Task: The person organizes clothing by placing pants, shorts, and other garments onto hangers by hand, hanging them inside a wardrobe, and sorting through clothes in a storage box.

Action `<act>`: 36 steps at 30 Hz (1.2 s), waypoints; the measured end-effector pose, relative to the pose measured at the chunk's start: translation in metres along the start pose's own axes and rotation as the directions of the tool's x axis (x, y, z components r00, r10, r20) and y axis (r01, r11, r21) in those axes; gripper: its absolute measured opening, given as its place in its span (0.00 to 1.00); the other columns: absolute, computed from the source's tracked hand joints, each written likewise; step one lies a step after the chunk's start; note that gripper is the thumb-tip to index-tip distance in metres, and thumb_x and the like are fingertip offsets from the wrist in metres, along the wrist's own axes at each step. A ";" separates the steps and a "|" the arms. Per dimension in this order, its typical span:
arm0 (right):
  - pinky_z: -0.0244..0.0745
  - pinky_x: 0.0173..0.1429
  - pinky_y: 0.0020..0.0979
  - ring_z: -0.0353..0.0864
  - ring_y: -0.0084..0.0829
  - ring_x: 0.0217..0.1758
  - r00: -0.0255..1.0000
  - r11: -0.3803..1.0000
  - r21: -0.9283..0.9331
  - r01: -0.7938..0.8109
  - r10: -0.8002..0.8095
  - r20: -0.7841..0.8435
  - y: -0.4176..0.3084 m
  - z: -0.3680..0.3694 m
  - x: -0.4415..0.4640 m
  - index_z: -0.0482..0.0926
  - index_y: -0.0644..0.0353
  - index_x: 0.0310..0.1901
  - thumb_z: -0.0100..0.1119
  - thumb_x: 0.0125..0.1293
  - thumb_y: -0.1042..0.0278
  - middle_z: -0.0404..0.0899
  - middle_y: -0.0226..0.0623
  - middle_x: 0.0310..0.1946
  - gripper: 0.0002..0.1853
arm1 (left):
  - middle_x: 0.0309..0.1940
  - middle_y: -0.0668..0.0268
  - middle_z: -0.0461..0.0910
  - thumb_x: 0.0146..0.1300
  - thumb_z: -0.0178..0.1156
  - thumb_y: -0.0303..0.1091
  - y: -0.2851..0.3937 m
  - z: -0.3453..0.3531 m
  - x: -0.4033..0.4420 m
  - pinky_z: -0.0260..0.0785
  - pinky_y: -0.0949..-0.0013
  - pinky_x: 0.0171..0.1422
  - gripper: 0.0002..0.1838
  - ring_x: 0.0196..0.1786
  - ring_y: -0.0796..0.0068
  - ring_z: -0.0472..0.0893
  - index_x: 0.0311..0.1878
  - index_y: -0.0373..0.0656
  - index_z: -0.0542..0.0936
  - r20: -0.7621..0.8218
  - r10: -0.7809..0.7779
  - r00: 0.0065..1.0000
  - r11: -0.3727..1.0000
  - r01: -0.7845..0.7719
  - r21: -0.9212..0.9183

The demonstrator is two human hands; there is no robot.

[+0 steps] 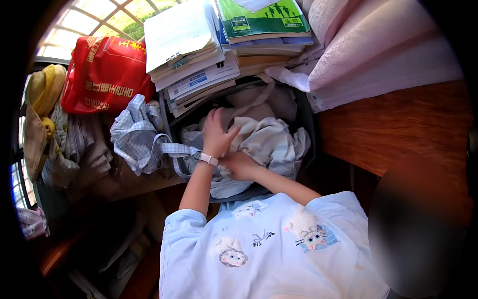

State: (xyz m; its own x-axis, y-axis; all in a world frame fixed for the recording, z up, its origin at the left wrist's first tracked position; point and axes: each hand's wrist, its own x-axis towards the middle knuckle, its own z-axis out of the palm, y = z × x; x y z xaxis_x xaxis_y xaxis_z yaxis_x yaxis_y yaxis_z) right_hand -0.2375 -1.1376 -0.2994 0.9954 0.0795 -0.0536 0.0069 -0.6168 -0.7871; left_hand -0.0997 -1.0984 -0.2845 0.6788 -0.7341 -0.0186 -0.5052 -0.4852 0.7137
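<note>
Head view: where do you see the two hands?

Both are at the clothes [273,144], which lie crumpled in a dark bin [312,137]. The left hand [216,134] reaches in further, and the right hand [240,166] is just beside the left wrist, where a pale watch [209,159] sits

Do they hold something?

The left hand is spread: its thumb stands apart from the fingers, and I see nothing gripped. Whether it touches the clothes, I cannot tell. The fingers of the right hand are mostly hidden, so I cannot tell if they pinch some cloth

And what is around the bin?

On its left, a checked cloth [137,137] is bunched, and its strap [179,149] runs toward the left wrist. Behind are stacked papers [179,32] and books [264,25], with a red bag [107,74] to the left of them. A pink curtain [383,55] hangs at the right, above a wooden table [398,129]
</note>
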 end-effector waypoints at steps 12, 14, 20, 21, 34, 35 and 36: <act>0.62 0.60 0.36 0.66 0.45 0.58 0.536 0.755 0.256 -0.604 0.622 -0.571 0.143 -0.116 -0.029 0.63 0.62 0.57 0.62 0.44 0.67 0.67 0.49 0.54 0.35 | 0.35 0.46 0.78 0.39 0.62 0.44 -0.015 0.021 0.023 0.70 0.58 0.46 0.25 0.39 0.48 0.78 0.41 0.36 0.79 0.760 -0.277 0.588 0.960 0.201 0.195; 0.55 0.66 0.35 0.56 0.45 0.66 0.609 0.702 0.261 -0.663 0.708 -0.359 0.177 -0.081 -0.023 0.54 0.61 0.63 0.66 0.40 0.61 0.56 0.50 0.62 0.46 | 0.31 0.46 0.79 0.40 0.62 0.43 -0.005 0.006 0.013 0.71 0.57 0.43 0.21 0.37 0.48 0.78 0.33 0.34 0.80 0.735 -0.265 0.625 0.963 0.127 0.240; 0.61 0.62 0.33 0.67 0.42 0.60 0.702 0.358 0.819 -0.448 0.708 0.075 0.113 -0.011 -0.027 0.61 0.66 0.60 0.52 0.54 0.71 0.68 0.50 0.56 0.30 | 0.57 0.49 0.65 0.36 0.62 0.33 0.033 -0.009 0.003 0.62 0.49 0.56 0.36 0.55 0.54 0.71 0.57 0.43 0.68 0.287 -0.309 0.907 0.750 0.047 0.659; 0.59 0.63 0.33 0.65 0.41 0.61 0.594 0.412 0.597 -0.689 0.793 0.138 0.101 0.005 -0.028 0.59 0.66 0.62 0.51 0.56 0.66 0.66 0.50 0.58 0.31 | 0.57 0.49 0.65 0.36 0.62 0.33 0.043 -0.008 0.009 0.62 0.49 0.56 0.36 0.55 0.54 0.71 0.57 0.43 0.68 0.304 -0.298 0.905 0.756 0.030 0.654; 0.56 0.62 0.40 0.61 0.50 0.61 0.452 0.688 0.059 -0.723 0.535 -0.714 0.127 -0.079 -0.058 0.71 0.60 0.52 0.57 0.52 0.60 0.60 0.53 0.60 0.25 | 0.38 0.57 0.77 0.27 0.59 0.31 0.022 0.052 0.068 0.36 0.49 0.71 0.27 0.47 0.56 0.75 0.41 0.43 0.77 0.849 0.094 0.520 0.819 -0.526 0.231; 0.55 0.64 0.40 0.59 0.51 0.63 0.461 0.657 0.141 -0.741 0.649 -0.605 0.148 -0.061 -0.051 0.71 0.60 0.52 0.56 0.54 0.58 0.56 0.54 0.62 0.25 | 0.38 0.57 0.77 0.27 0.59 0.31 0.026 0.052 0.065 0.36 0.49 0.71 0.27 0.47 0.56 0.75 0.41 0.43 0.77 0.851 0.095 0.516 0.817 -0.529 0.230; 0.53 0.66 0.39 0.56 0.52 0.64 0.464 0.613 0.215 -0.760 0.744 -0.480 0.167 -0.034 -0.047 0.71 0.61 0.53 0.54 0.55 0.56 0.53 0.54 0.64 0.25 | 0.40 0.56 0.76 0.30 0.59 0.32 0.035 0.050 0.060 0.37 0.50 0.71 0.27 0.48 0.56 0.75 0.42 0.44 0.76 0.795 0.101 0.598 0.782 -0.542 0.307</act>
State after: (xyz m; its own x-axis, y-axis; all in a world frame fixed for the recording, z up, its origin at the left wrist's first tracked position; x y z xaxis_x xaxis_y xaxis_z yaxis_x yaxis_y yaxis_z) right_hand -0.2802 -1.2715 -0.4076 0.5131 -0.7981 -0.3160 -0.7731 -0.2697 -0.5741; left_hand -0.1031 -1.1834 -0.2952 -0.0695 -0.8656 -0.4959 -0.9268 -0.1279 0.3532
